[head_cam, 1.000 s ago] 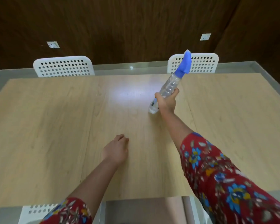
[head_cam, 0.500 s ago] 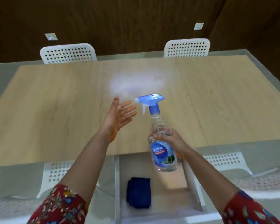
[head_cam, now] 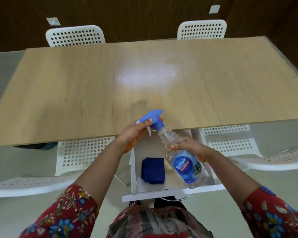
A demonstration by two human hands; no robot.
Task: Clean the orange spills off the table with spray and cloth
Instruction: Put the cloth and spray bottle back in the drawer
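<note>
Both hands on the spray bottle (head_cam: 184, 166), over the open drawer (head_cam: 153, 196)
Grip of the right hand (head_cam: 190, 148) is wrapped round the tilted bottle's neck; grip of the left hand (head_cam: 135, 133) pinches the blue trigger head (head_cam: 154, 115), which points up-left at the desk (head_cam: 67, 86). The folded blue cloth (head_cam: 153, 170) lies in the drawer, nearer the left hand

I'm getting a single wide-angle view, riding on the person's head. It's facing forward and tilting steeply down over the near edge of the table (head_cam: 67, 93). Left hand (head_cam: 134, 134) and right hand (head_cam: 191, 148) on the bottle (head_cam: 184, 165) are sitting close under the lens, mid-frame. Far chairs (head_cam: 75, 36) and wall (head_cam: 127, 12) are showing at top, drawer (head_cam: 162, 193) and lap (head_cam: 153, 222) at bottom.
</note>
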